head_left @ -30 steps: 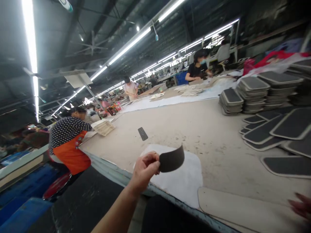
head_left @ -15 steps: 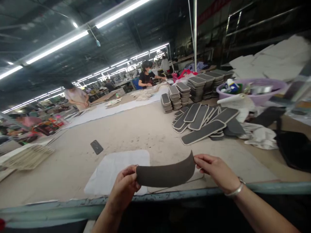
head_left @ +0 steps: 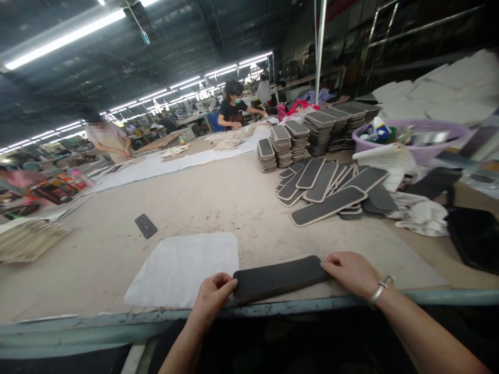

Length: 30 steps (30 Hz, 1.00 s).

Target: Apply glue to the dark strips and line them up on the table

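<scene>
A long dark grey panel (head_left: 280, 279) with rounded corners lies nearly flat at the front edge of the worktable (head_left: 202, 208). My left hand (head_left: 212, 298) pinches its left end between thumb and fingers. At the opposite end, my right hand (head_left: 351, 272) has the right corner pinched, a bangle on the wrist. A thin pale rim shows along the panel's far edge, from a lighter piece underneath that is mostly hidden. Beside my left hand is a white sheet (head_left: 187, 270), spread on the table.
Loose pale-edged dark panels (head_left: 327, 205) lie heaped to the right, with neat stacks (head_left: 280, 148) behind. A purple basin (head_left: 424, 150), a crumpled white cloth (head_left: 421, 215) and a black tray-like thing (head_left: 473, 236) stand far right. A phone (head_left: 146, 226) lies left. Co-workers (head_left: 234, 106) are farther back.
Both hands have lowered the panel from a curved, raised position to nearly flat on the piece beneath, moving slightly right. The view has shifted a little.
</scene>
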Motion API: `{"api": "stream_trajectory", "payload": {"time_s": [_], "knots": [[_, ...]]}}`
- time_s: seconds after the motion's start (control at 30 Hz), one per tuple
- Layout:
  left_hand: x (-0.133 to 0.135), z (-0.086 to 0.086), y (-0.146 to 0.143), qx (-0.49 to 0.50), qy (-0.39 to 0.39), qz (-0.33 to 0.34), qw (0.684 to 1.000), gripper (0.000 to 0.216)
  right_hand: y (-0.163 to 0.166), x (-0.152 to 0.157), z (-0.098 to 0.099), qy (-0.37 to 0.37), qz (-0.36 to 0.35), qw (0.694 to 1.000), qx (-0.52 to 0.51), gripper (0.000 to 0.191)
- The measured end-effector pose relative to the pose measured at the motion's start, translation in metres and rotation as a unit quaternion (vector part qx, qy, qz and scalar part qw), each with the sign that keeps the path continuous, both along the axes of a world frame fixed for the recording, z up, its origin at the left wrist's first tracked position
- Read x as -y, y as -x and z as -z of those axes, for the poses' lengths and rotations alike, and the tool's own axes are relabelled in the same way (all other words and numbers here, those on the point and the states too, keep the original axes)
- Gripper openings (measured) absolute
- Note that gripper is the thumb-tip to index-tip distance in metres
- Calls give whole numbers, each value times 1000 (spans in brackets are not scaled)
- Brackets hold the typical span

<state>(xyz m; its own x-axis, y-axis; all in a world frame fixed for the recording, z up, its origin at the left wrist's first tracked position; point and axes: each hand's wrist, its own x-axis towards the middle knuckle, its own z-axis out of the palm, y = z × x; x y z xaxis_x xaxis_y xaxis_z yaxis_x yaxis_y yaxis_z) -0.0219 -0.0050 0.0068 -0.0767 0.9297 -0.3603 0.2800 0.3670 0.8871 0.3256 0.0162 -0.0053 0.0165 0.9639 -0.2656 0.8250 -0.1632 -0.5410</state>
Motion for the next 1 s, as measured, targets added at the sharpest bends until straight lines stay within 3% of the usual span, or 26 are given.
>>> {"api": "stream_trajectory", "payload": {"time_s": [0.3,0.77,1.0], "knots": [[-4,28,10,-162,-4,64,985,30,2,-4,9,36,-21,997,66,36],[1,16,-4,-338,-1,104,935,19,-20,-14,37,104,-25,992,68,30],[0,13,-6,-388,-27,148,910,18,-16,-12,30,114,-20,991,61,28]]}}
